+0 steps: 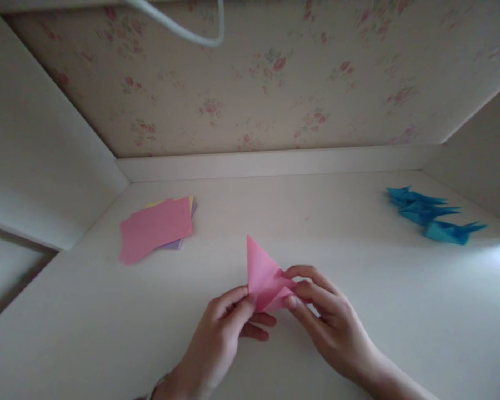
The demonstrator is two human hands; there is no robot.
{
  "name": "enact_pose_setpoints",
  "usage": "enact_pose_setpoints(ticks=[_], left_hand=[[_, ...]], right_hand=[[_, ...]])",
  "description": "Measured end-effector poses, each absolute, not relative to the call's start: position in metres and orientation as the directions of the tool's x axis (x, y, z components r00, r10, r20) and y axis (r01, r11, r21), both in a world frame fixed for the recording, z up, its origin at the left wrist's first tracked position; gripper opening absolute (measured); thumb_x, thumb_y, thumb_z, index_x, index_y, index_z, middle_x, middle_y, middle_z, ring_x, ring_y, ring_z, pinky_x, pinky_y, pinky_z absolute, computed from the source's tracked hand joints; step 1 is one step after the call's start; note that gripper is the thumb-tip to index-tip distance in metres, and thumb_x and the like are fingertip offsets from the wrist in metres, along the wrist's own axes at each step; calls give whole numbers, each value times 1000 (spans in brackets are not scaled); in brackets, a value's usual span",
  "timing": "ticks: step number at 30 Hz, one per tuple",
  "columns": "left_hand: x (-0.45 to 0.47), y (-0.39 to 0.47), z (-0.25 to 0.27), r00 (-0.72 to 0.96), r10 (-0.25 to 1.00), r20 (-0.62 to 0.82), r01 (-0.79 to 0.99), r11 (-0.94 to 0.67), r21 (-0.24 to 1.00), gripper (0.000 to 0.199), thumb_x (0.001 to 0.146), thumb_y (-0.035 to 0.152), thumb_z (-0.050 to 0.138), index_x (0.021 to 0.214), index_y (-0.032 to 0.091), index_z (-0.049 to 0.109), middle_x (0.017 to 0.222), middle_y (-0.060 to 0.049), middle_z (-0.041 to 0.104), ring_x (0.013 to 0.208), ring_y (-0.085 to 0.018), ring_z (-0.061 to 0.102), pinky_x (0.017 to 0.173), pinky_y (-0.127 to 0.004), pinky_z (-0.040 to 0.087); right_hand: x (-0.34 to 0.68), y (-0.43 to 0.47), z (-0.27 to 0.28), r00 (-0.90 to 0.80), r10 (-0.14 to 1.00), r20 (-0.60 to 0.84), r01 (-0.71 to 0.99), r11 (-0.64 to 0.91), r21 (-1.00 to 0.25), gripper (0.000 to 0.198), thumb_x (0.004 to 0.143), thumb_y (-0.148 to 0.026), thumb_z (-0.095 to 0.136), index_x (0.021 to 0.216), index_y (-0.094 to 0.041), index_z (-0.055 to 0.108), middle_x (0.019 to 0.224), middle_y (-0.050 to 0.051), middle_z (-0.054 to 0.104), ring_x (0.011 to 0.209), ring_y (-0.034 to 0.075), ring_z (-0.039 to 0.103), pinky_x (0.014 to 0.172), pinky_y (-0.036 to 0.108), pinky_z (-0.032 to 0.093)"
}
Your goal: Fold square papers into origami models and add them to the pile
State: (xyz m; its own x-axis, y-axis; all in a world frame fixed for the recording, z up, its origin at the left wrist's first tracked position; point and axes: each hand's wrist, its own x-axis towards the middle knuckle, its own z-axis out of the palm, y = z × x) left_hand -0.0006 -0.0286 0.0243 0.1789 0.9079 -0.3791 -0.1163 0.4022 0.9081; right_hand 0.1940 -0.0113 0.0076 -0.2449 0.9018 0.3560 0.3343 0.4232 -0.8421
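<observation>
A piece of pink origami paper (265, 273), folded into a pointed shape, is held between both hands above the white desk. My left hand (227, 328) pinches its lower left edge between thumb and index finger, while the other fingers curl beneath. On the other side, my right hand (327, 311) grips the right corner, thumb in front and fingertips on the upper edge. One sharp point of the paper stands up at the top left. A small flap is lifted near the right thumb.
A stack of pink paper sheets (158, 228), with yellow and purple edges showing beneath, lies at the left. Several folded blue paper figures (427, 211) sit at the far right. Floral wallpaper (275, 83) backs the white desk (120, 328), and a white cable (191, 36) hangs above.
</observation>
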Motion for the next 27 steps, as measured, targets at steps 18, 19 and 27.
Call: enact_pose_setpoints(ticks=[18,19,27], left_hand=[[3,-40,16,120,987,-111,115,97,989,25,97,40,54,111,22,62,88,-6,76,80,-19,74,70,-27,61],[2,-40,16,145,985,-93,159,69,985,22,96,39,54,103,21,65,87,-6,76,79,-19,74,69,-25,61],[-4,-39,23,159,987,-20,370,-41,928,18,93,33,61,91,22,75,80,-4,76,66,-16,70,62,-23,56]], right_hand=[[190,-12,7,-76,982,171,338,187,-922,25,92,-37,60,77,-19,70,66,2,68,57,14,61,53,22,48],[191,-12,6,-72,983,166,334,181,-925,26,92,-37,59,77,-19,69,66,2,68,58,14,60,53,22,48],[195,-15,4,-36,992,119,266,124,-956,26,92,-39,60,80,-19,70,75,4,71,64,14,62,58,24,51]])
